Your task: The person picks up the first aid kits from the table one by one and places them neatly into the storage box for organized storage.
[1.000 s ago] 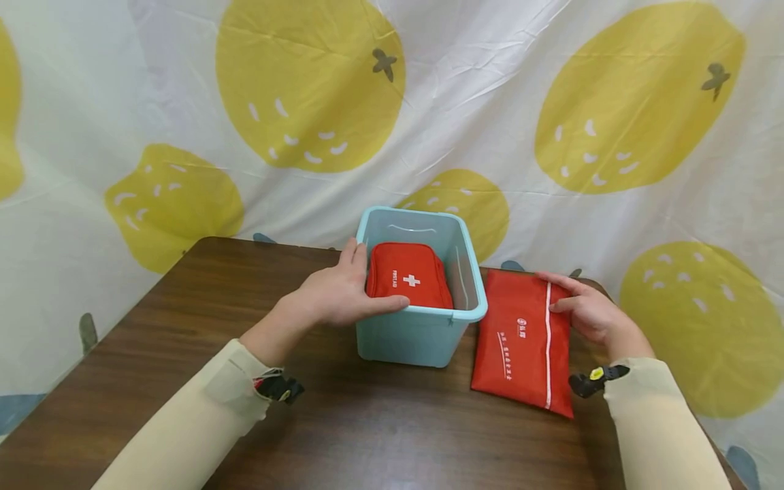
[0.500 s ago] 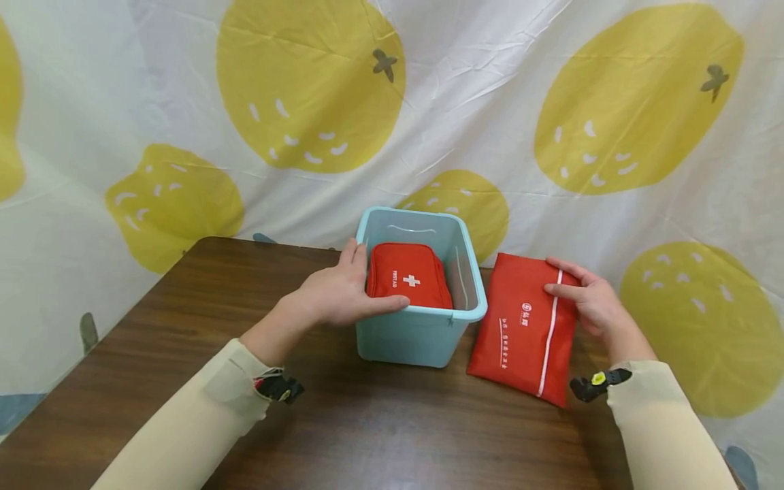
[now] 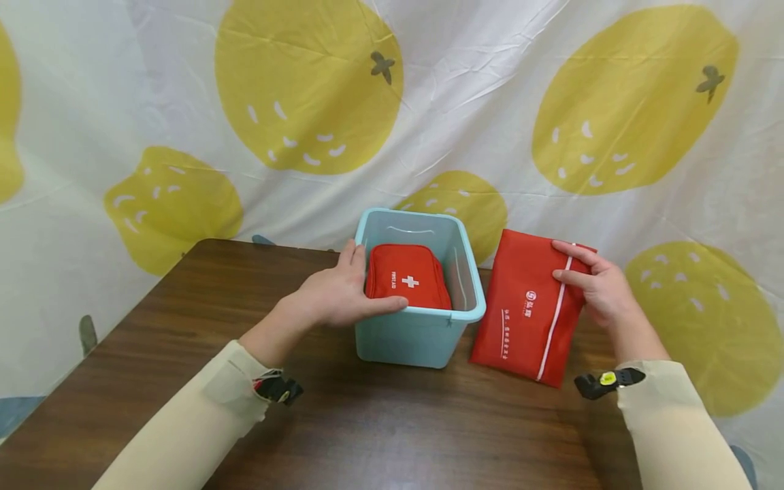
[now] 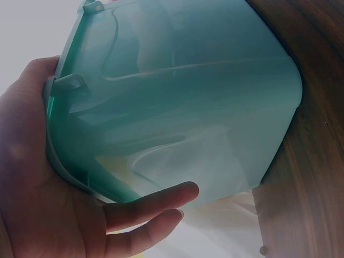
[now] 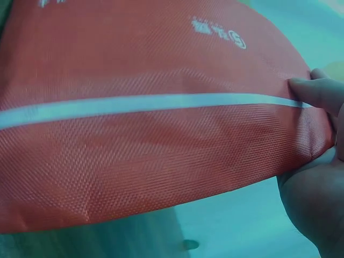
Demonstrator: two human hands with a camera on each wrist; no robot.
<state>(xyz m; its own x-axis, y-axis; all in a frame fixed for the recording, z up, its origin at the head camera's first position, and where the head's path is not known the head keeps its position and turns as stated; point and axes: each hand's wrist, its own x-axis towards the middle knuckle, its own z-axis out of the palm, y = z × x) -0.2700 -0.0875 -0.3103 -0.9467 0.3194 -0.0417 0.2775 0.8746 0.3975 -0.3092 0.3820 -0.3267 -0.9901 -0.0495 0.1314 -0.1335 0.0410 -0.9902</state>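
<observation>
My left hand (image 3: 339, 289) rests against the near left corner of a light blue plastic bin (image 3: 404, 340), thumb along the front rim and straight fingers on the outer left wall. In the left wrist view the fingers (image 4: 156, 207) lie beside the bin's wall (image 4: 177, 107). Inside the bin is a red first aid pouch (image 3: 407, 272) with a white cross. My right hand (image 3: 603, 289) pinches the upper right edge of a flat red zip bag (image 3: 529, 313) with white print. The right wrist view shows the thumb (image 5: 312, 91) on the bag's face (image 5: 161, 140).
A brown wooden table (image 3: 367, 429) bears the bin, close to its back edge. Behind it hangs a white cloth (image 3: 465, 102) printed with large yellow lemons.
My right hand has taken a pinch on the zip bag's edge and raised its upper end, moving up and slightly right. The left hand and the bin have stayed put.
</observation>
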